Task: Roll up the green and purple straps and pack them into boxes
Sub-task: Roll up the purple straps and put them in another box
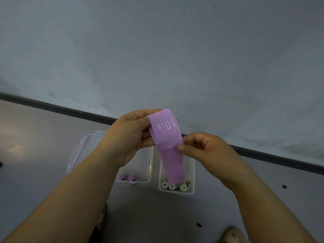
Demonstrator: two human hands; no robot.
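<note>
A purple strap [166,137] marked "10 LB" hangs in front of me, held up above the floor. My left hand [128,135] pinches its folded top end. My right hand [205,149] grips its right edge lower down with the thumb on the front. The strap's loose end dangles over the right clear box [192,172], which holds rolled green straps [172,186]. The left clear box [149,165] holds two rolled purple straps [127,178] at its near end.
A clear box lid [82,148] lies on the grey floor left of the boxes. A dark baseboard [263,153] runs along the grey wall behind. A sandalled foot [231,235] shows at the bottom edge.
</note>
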